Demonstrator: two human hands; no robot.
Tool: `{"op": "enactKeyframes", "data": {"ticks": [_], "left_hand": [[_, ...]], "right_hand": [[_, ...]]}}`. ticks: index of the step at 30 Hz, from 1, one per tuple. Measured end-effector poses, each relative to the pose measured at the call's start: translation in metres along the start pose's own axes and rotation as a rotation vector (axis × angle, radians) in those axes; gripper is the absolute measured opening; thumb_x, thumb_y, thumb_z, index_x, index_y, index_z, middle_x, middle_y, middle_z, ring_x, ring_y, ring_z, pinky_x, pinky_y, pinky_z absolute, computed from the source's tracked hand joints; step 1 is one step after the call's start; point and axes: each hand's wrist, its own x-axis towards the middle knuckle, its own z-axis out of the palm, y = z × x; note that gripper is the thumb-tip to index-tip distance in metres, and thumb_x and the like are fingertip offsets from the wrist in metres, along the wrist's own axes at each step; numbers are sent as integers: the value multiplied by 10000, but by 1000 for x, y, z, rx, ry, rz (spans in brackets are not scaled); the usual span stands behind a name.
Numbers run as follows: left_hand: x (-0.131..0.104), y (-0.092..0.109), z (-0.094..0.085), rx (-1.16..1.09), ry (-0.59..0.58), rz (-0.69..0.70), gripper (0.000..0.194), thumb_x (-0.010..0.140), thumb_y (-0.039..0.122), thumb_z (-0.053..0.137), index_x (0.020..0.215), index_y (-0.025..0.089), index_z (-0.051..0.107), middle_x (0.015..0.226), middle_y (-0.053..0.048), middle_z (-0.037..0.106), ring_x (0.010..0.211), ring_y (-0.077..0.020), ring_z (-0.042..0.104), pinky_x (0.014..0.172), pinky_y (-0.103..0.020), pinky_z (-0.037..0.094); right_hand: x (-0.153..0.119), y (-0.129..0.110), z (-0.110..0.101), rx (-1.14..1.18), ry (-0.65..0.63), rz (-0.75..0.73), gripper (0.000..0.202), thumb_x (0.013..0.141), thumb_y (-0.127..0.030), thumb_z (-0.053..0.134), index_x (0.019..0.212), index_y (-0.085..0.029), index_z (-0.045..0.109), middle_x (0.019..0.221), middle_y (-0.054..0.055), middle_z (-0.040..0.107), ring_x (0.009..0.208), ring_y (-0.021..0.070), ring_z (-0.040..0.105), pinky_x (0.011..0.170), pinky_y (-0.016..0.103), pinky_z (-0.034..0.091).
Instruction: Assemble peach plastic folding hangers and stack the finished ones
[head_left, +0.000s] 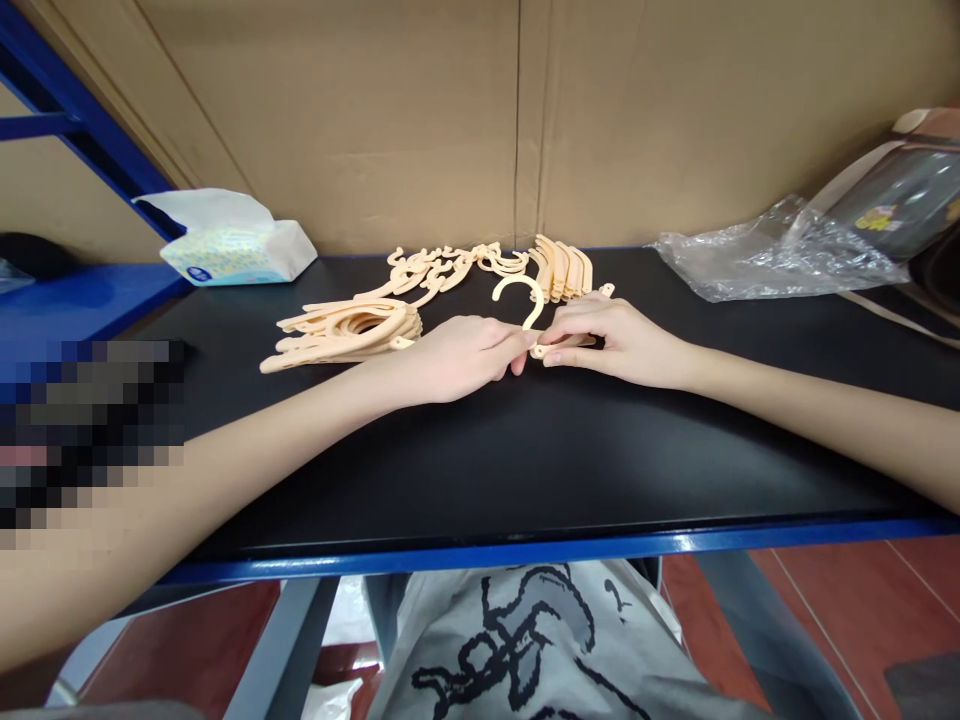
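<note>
Just above the black tabletop, my left hand (pixel 469 358) and my right hand (pixel 611 338) meet at a cream plastic hanger (pixel 536 300) whose curved hook points up. My left hand is closed round the part below the hook, and its fingers hide most of that part. With thumb and fingers my right hand pinches the hanger's right side, where a small rounded end shows beside the thumb. To the left lies a stack of cream hangers (pixel 352 330). Behind the hands are a scatter of loose hooks (pixel 450 265) and a pile of curved hanger arms (pixel 562 268).
A tissue pack (pixel 232 245) sits at the back left. Crumpled clear plastic (pixel 780 255) and a transparent bag (pixel 892 190) are at the back right. Cardboard (pixel 375 120) stands behind the table, whose front edge (pixel 525 550) is blue.
</note>
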Motion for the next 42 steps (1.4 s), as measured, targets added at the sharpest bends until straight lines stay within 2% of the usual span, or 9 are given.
{"op": "enactKeyframes", "data": {"ticks": [7,10,13,16,22,26,31,38,42], "left_hand": [[1,0,0,-226,-89,39,410,938,389,333,765,162,627,569,32,515,517,-86,467,568,-201,358],[4,-4,1,-423,-133,-28,388,933,411,364,797,140,607,585,22,516,444,-66,412,471,-193,343],[7,-8,0,-564,-160,-75,364,928,423,409,842,129,604,661,-6,567,446,-56,435,434,-179,348],[6,-8,-2,-609,-169,-111,366,928,439,427,845,129,602,730,-24,607,478,-52,467,467,-172,385],[5,-4,-3,-657,-121,-140,352,933,407,430,768,135,581,713,-10,604,486,-53,462,498,-177,401],[5,-5,-3,-683,-119,-170,331,926,393,450,773,137,593,714,-6,608,499,-56,485,511,-178,422],[6,-10,-1,-809,-147,-169,314,899,402,506,761,136,601,724,-10,593,575,-82,546,566,-206,508],[9,-13,-2,-971,-238,-213,260,860,360,576,747,130,621,720,-13,559,629,-95,554,575,-210,541],[9,-14,-2,-907,-232,-194,294,871,394,547,762,130,615,730,-17,585,594,-89,567,575,-207,540]], "right_hand": [[0,-4,0,-26,32,38,288,894,-422,524,858,-174,665,735,7,632,671,119,521,677,259,369],[-1,-5,-1,-26,49,72,289,886,-426,534,861,-173,671,749,17,647,691,125,532,671,254,382],[-1,-5,-1,-30,58,93,293,883,-432,535,848,-178,677,752,24,660,702,131,540,647,247,390],[-1,-5,0,-30,63,101,287,880,-426,542,835,-178,679,757,26,665,705,130,540,628,238,389],[-1,-5,1,-59,90,134,270,853,-422,580,790,-174,667,709,23,648,668,130,534,607,245,382],[-1,-6,1,-74,90,90,238,854,-386,587,787,-169,657,713,24,650,678,133,545,644,262,389],[-2,-7,2,-96,90,-5,187,857,-329,591,790,-163,643,701,14,641,667,128,544,682,277,394],[-2,-6,3,-135,138,-5,203,865,-351,582,812,-165,644,698,16,634,661,134,542,682,287,398],[-2,-7,2,-219,125,-103,200,892,-333,550,845,-164,647,706,15,626,673,133,540,672,283,382]]}}
